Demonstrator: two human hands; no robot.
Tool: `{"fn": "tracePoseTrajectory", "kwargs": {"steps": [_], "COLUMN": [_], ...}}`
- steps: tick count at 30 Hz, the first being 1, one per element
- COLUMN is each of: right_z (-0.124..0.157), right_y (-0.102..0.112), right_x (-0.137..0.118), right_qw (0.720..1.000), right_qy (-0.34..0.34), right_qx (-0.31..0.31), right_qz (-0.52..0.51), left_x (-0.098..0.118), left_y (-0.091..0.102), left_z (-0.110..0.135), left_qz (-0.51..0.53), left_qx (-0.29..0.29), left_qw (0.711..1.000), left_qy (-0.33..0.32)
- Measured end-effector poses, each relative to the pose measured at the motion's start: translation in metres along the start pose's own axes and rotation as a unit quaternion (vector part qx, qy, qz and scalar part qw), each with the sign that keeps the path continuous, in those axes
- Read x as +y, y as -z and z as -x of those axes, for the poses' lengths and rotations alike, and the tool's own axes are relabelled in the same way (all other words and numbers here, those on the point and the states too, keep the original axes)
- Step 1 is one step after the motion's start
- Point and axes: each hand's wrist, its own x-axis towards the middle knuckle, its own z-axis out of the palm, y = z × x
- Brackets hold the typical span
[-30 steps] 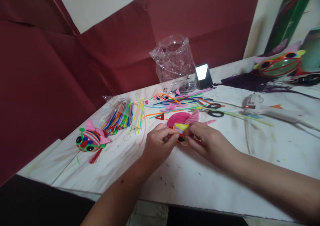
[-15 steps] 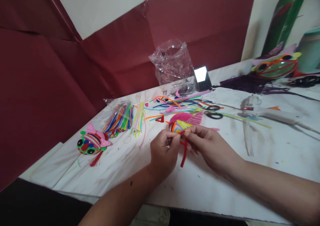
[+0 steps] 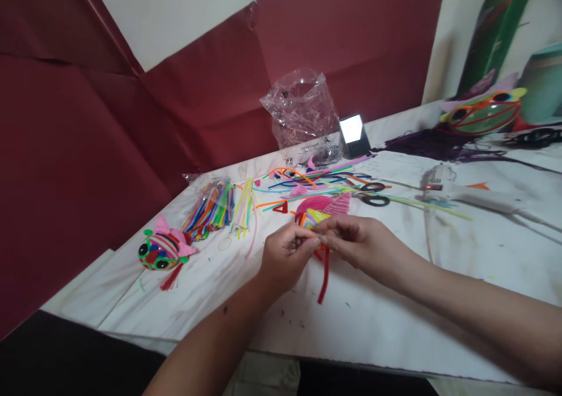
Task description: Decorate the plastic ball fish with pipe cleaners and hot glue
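Observation:
Both hands meet over the middle of the table, fingertips pinched together around a red pipe cleaner [image 3: 324, 279]. One end of it hangs down below the fingers. My left hand [image 3: 287, 252] is closed, thumb against forefinger. My right hand [image 3: 355, 238] pinches the pipe cleaner from the other side. Just behind the fingertips lies a colourful craft fish [image 3: 318, 204] with a pink back and fin and yellow strips; its lower part is hidden by the hands. A small red triangle of bent pipe cleaner [image 3: 280, 207] lies to its left.
Left lie a finished-looking fish with big eyes [image 3: 158, 250] and bundled pipe cleaners [image 3: 213, 209]. Behind are loose pipe cleaners, a clear plastic bag [image 3: 302, 115] and a small lit screen [image 3: 353, 135]. Scissors [image 3: 375, 200], a glue gun [image 3: 474, 197] and another eyed craft piece [image 3: 483, 115] are right.
Both hands have drawn closer together at the fingertips. The right hand has shifted slightly and covers more of the fish. The red end hangs a little lower.

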Motion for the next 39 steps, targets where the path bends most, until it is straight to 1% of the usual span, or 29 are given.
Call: {"fn": "tracePoseTrajectory", "kwargs": {"steps": [2, 4, 7, 9, 11, 13, 16, 17, 20, 22, 24, 27, 30, 32, 34, 36, 39], "right_z": [0.0, 0.001, 0.002, 0.002, 0.002, 0.003, 0.005, 0.005, 0.006, 0.006, 0.007, 0.006, 0.006, 0.006, 0.005, 0.005, 0.005], "right_y": [0.001, 0.002, 0.004, 0.006, 0.006, 0.006, 0.002, 0.0, -0.003, -0.003, -0.003, -0.002, -0.003, -0.004, -0.004, -0.003, -0.003], "right_x": [-0.001, -0.003, -0.006, -0.007, -0.007, -0.007, -0.006, -0.005, -0.002, -0.001, -0.002, -0.002, 0.0, 0.001, 0.002, 0.001, 0.0], "right_qw": [1.0, 1.0, 0.999, 0.996, 0.995, 0.995, 0.996, 0.997, 0.996, 0.997, 0.997, 0.997, 0.997, 0.998, 0.998, 0.998, 0.998], "right_qy": [0.006, 0.004, -0.016, -0.027, -0.028, -0.02, 0.003, 0.013, 0.037, 0.04, 0.038, 0.037, 0.036, 0.035, 0.038, 0.041, 0.033], "right_qx": [-0.013, -0.008, 0.041, 0.075, 0.094, 0.095, 0.086, 0.082, 0.074, 0.068, 0.065, 0.064, 0.06, 0.055, 0.051, 0.048, 0.041], "right_qz": [0.011, 0.019, -0.006, -0.03, -0.037, -0.026, -0.004, 0.004, 0.019, 0.02, 0.018, 0.01, -0.008, -0.018, -0.024, -0.026, -0.032], "left_x": [0.0, 0.002, 0.007, 0.009, 0.011, 0.009, 0.005, 0.003, 0.0, -0.001, 0.0, 0.004, 0.007, 0.007, 0.004, 0.002, 0.001], "left_y": [0.0, 0.0, 0.002, 0.002, 0.001, -0.001, -0.003, -0.003, -0.003, -0.002, -0.001, -0.001, -0.002, -0.003, -0.003, -0.002, -0.001], "left_z": [0.0, -0.002, -0.006, -0.006, -0.005, -0.002, 0.001, 0.001, 0.0, -0.002, -0.002, -0.001, -0.002, -0.004, -0.006, -0.007, -0.009], "left_qz": [0.023, 0.058, 0.099, 0.1, 0.088, 0.072, 0.053, 0.055, 0.105, 0.14, 0.139, 0.114, 0.149, 0.192, 0.231, 0.256, 0.273], "left_qx": [-0.003, 0.007, 0.021, 0.002, -0.023, -0.018, 0.008, 0.01, 0.022, 0.041, 0.051, 0.039, 0.032, 0.031, 0.017, 0.002, 0.003], "left_qw": [1.0, 0.998, 0.99, 0.985, 0.982, 0.986, 0.994, 0.994, 0.989, 0.984, 0.985, 0.99, 0.981, 0.968, 0.955, 0.944, 0.934], "left_qy": [0.012, 0.039, 0.099, 0.14, 0.164, 0.15, 0.095, 0.089, 0.102, 0.099, 0.084, 0.072, 0.119, 0.159, 0.188, 0.21, 0.232]}}
